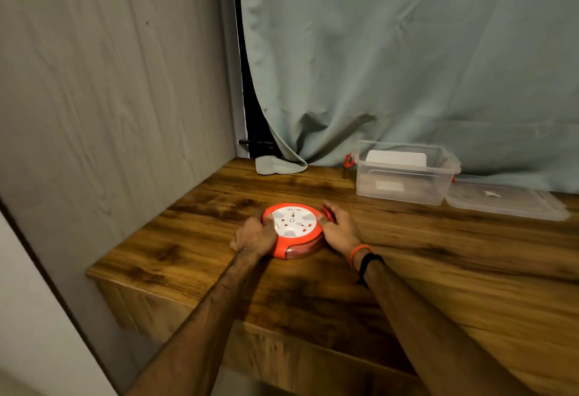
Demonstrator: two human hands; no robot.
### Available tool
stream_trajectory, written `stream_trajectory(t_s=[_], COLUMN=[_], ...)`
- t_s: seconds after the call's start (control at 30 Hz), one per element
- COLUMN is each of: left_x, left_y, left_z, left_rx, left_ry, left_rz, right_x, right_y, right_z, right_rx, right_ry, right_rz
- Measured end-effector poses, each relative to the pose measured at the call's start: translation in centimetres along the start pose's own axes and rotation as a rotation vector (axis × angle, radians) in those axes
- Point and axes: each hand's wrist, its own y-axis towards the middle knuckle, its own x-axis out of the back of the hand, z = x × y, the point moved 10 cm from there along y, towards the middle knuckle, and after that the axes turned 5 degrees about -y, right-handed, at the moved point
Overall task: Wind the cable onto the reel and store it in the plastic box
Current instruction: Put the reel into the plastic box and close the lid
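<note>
A round orange reel [294,229] with a white socket face lies flat on the wooden table [438,270]. Red cable shows wound inside its clear lower rim. My left hand [255,234] grips the reel's left edge, thumb on the white face. On the reel's right side my right hand [340,228] curls its fingers round a red part, likely the plug or cable end [328,211]. The clear plastic box [404,173] with orange clips stands open at the back right, well apart from the reel.
The box's clear lid [504,203] lies flat on the table to the right of the box. A grey-green curtain [407,66] hangs behind the table, its corner on the tabletop. A wood-grain wall panel [109,98] closes off the left side.
</note>
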Motion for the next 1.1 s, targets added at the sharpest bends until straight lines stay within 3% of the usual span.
stream_trajectory(t_s=[0.2,0.47,0.67,0.83,1.1], left_x=[1.0,-1.5,-9.8,-10.0,-14.7], left_y=[-3.0,-6.5,1.5,-1.5,5.4], left_z=[-3.0,-10.5,-11.6,-18.0,-22.1], left_rx=[0.022,-0.069,-0.100,-0.141,-0.097], left_ry=[0.026,-0.065,-0.238,-0.283,-0.315], left_rz=[0.039,0.128,0.191,0.222,0.168], right_x=[3.7,14.4,22.3,27.3,31.0], right_y=[-2.1,-5.3,-4.7,-1.8,5.9], right_z=[1.0,1.5,-0.6,-3.3,-6.9], right_rx=[-0.042,-0.041,-0.099,-0.160,-0.205], right_ry=[0.124,0.149,0.099,0.044,-0.059], right_rz=[0.005,-0.133,-0.266,-0.375,-0.430])
